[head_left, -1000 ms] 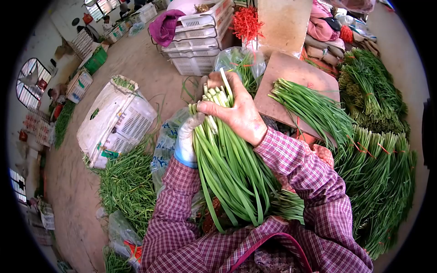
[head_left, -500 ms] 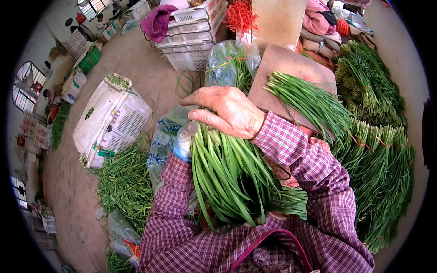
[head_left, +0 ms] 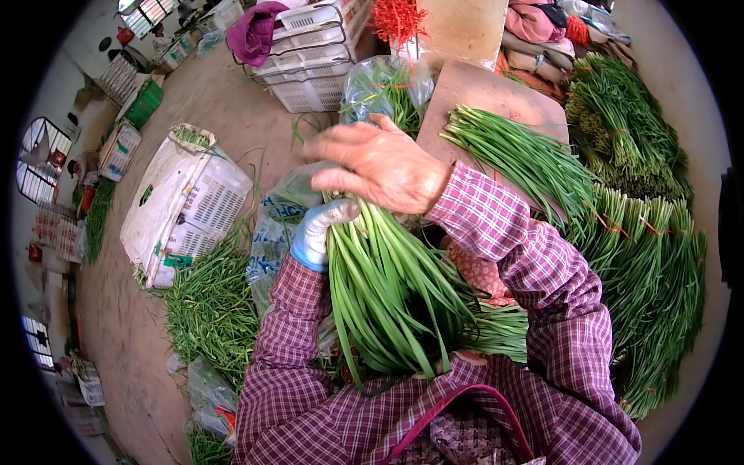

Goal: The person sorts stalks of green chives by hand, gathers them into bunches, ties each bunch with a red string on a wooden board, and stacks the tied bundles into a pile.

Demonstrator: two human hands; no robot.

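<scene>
My left hand (head_left: 316, 231), in a white glove with a blue cuff, grips a bunch of garlic chives (head_left: 387, 291) near its stem ends. The long green leaves hang down toward my lap. Bare and partly blurred, my right hand (head_left: 387, 167) is just above the stem ends with its fingers spread; I see nothing held in it. Whether it touches the stems I cannot tell. Beyond my right wrist, another bunch of chives (head_left: 519, 155) lies on a brown board (head_left: 465, 87). More green leaves (head_left: 500, 333) show beneath my right forearm.
Tied chive bundles (head_left: 651, 287) are piled at right, with more bundles (head_left: 626, 128) behind. Loose leaves (head_left: 209, 314) cover the floor at left beside a white crate (head_left: 221, 194). Stacked crates (head_left: 310, 85), red ties (head_left: 397, 22) and a clear bag of greens (head_left: 387, 89) stand ahead.
My right hand has lifted slightly, and its fingers have spread and blurred. More of my gloved left hand and the stem ends now shows. The view has shifted a little.
</scene>
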